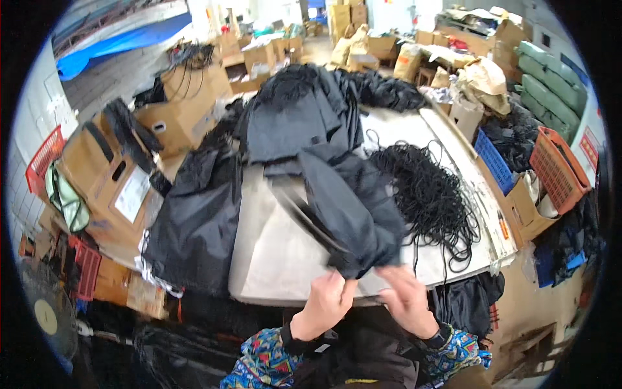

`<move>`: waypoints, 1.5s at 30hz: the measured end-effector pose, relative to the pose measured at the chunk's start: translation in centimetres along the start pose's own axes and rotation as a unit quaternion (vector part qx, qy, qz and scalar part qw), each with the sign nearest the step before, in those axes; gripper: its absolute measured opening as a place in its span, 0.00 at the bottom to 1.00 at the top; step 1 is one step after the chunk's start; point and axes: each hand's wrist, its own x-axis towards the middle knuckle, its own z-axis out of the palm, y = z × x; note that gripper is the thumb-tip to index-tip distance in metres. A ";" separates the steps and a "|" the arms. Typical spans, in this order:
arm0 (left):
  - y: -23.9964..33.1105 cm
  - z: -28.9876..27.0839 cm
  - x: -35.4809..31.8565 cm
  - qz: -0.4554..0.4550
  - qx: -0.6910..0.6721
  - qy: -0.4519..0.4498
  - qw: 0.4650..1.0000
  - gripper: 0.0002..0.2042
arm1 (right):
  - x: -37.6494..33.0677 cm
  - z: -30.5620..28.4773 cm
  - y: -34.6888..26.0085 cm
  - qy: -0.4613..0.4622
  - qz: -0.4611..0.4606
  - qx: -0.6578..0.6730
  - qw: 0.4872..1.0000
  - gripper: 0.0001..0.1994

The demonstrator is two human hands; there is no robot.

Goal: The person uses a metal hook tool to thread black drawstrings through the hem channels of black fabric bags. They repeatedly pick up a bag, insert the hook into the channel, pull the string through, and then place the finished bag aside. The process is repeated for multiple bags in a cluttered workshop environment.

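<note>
Hands at the table's (285,259) near edge: left hand (326,299) and right hand (407,295) both pinch the black garment's (350,207) hem; black cord pile (431,194) crowds the right edge.

Both hands grip the near end of a black garment (346,207) at the table (278,259) edge: left hand (326,303) closed on it, right hand (407,299) pinching beside. Black cords (431,194) lie heaped just right; cardboard boxes (123,175) stand left.

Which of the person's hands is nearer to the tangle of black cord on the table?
Right. The right hand sits just below the black cord pile; the left hand is further left, gripping the dark fabric.
</note>
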 end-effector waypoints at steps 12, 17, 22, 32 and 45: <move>-2.9 0.5 -1.3 -0.002 0.252 -0.309 0.917 0.13 | -2.3 -7.1 3.6 0.472 0.180 0.323 0.800 0.11; -10.3 -3.7 -1.9 0.081 0.326 -0.230 0.914 0.16 | -20.1 -31.0 9.5 0.711 0.155 0.097 0.679 0.08; -11.4 -6.7 -2.6 0.048 0.331 -0.281 0.899 0.16 | -24.0 -32.8 10.8 0.597 0.282 0.049 0.750 0.14; -0.2 3.8 -6.0 -0.477 -0.283 -0.133 0.822 0.13 | -4.7 -1.6 7.7 -0.039 0.472 0.269 0.838 0.09; 0.9 4.4 -6.8 -0.412 -0.167 0.029 0.895 0.06 | -3.9 4.0 4.5 -0.120 0.381 0.323 0.858 0.14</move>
